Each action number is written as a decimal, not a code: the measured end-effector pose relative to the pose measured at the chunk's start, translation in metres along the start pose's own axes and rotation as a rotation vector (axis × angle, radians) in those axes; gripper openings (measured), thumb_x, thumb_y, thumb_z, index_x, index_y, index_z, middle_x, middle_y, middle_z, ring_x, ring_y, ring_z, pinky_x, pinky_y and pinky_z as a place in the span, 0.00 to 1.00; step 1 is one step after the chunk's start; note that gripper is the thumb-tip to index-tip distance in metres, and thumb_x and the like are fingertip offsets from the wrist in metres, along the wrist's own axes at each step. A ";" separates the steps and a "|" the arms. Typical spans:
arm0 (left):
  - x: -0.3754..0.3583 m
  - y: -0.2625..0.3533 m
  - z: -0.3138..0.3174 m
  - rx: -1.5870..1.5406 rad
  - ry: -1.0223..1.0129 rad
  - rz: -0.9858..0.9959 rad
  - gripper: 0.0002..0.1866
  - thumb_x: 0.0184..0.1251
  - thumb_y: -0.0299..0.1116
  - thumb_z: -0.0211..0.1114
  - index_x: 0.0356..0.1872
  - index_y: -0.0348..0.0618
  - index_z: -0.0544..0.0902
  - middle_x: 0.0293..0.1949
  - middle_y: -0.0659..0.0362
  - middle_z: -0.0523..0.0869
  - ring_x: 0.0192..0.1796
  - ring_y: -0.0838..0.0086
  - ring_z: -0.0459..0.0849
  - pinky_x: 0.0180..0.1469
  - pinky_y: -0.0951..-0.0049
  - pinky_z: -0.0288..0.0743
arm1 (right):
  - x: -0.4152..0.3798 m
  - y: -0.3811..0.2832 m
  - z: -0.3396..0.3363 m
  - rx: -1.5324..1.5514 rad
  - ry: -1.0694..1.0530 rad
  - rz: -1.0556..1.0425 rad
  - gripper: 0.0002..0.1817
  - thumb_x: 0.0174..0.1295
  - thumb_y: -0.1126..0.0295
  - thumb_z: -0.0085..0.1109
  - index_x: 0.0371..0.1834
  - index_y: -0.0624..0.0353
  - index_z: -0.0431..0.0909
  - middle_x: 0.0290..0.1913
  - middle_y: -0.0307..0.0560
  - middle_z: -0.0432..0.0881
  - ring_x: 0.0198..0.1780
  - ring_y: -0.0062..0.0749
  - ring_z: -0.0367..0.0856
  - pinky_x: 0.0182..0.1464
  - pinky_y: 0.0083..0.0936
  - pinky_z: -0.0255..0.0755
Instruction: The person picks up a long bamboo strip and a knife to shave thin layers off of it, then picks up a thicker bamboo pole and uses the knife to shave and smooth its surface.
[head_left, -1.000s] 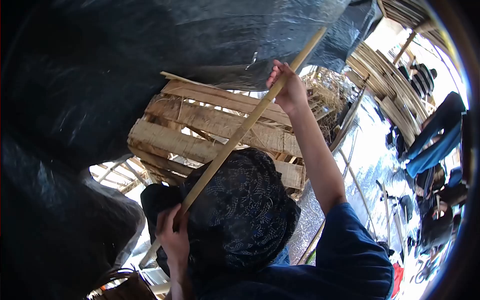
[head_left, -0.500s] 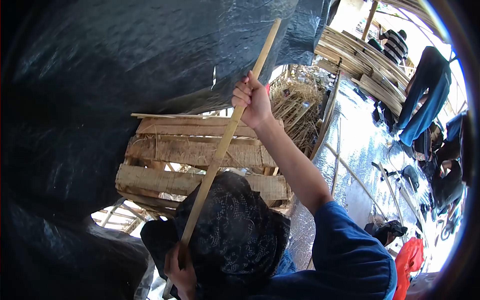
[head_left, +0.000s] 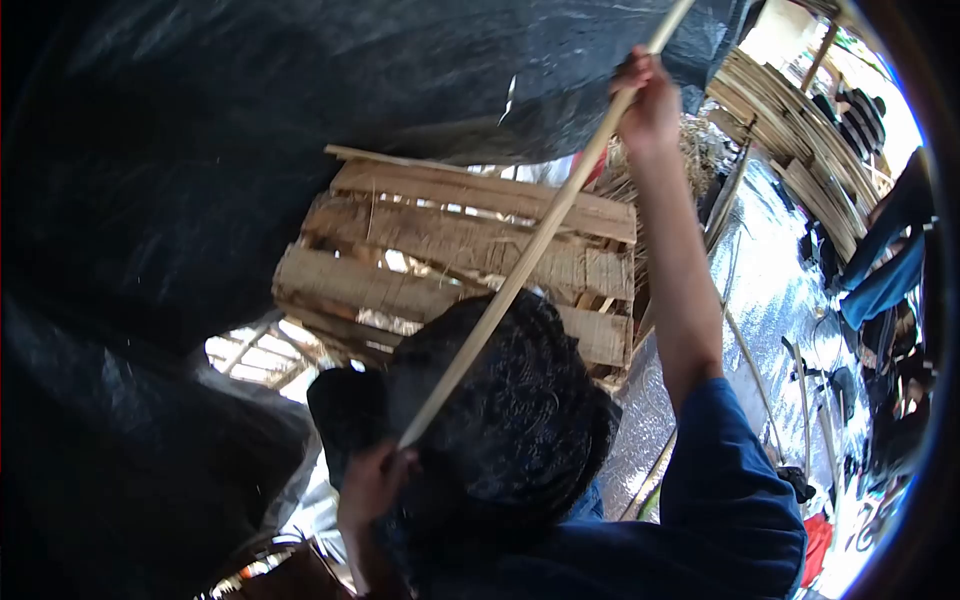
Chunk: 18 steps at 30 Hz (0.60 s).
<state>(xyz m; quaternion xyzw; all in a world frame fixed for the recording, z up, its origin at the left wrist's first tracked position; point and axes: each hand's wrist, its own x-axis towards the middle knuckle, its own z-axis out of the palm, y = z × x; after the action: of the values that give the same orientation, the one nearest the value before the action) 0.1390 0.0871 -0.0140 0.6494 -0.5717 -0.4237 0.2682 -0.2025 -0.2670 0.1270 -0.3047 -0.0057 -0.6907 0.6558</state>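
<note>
A long, thin bamboo strip (head_left: 540, 240) runs diagonally across the view, in front of a patterned black cloth (head_left: 500, 420). High up on the right, my right hand (head_left: 645, 100) is wrapped round the strip near its upper part. Its lower end meets my left hand (head_left: 375, 485), which is closed on it at the lower left of the cloth. Black plastic sheeting (head_left: 250, 110) spreads behind and above the strip. A pallet of rough wooden boards (head_left: 440, 235) lies beyond the strip.
Stacked wood strips (head_left: 790, 130) lie at the upper right, beside a shiny silver sheet (head_left: 770, 270). A person in a striped top (head_left: 862, 122) and another in blue trousers (head_left: 890, 270) are at the far right. Red fabric (head_left: 817, 550) shows at the lower right.
My right hand has moved up and to the right with the bamboo strip, which leans further right. My left hand has shifted slightly right and up. The pallet appears further right in view.
</note>
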 end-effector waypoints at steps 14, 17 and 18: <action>-0.022 -0.057 -0.025 -0.532 0.602 0.009 0.19 0.75 0.42 0.44 0.47 0.39 0.78 0.27 0.57 0.80 0.30 0.75 0.79 0.37 0.76 0.73 | 0.151 -0.184 -0.322 -0.474 0.541 0.056 0.08 0.65 0.77 0.42 0.45 0.66 0.70 0.29 0.46 0.69 0.30 0.31 0.70 0.34 0.27 0.71; -0.024 -0.062 -0.029 -0.985 0.494 0.158 0.21 0.75 0.43 0.42 0.55 0.37 0.73 0.35 0.53 0.84 0.35 0.72 0.82 0.41 0.75 0.75 | 0.159 -0.210 -0.371 -0.465 0.171 0.171 0.03 0.66 0.78 0.44 0.40 0.64 0.67 0.27 0.43 0.63 0.29 0.30 0.67 0.34 0.27 0.68; -0.025 -0.063 -0.029 -1.053 0.447 0.151 0.23 0.74 0.44 0.44 0.56 0.33 0.72 0.37 0.49 0.84 0.37 0.68 0.83 0.41 0.72 0.75 | 0.158 -0.201 -0.367 -0.452 0.158 0.182 0.03 0.66 0.78 0.44 0.40 0.64 0.67 0.27 0.43 0.63 0.29 0.30 0.67 0.34 0.27 0.68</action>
<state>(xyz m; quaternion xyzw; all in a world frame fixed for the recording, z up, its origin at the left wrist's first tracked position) 0.1971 0.1204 -0.0458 0.4596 -0.2581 -0.4830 0.6992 -0.5299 -0.5309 -0.0251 -0.3879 0.2277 -0.6342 0.6289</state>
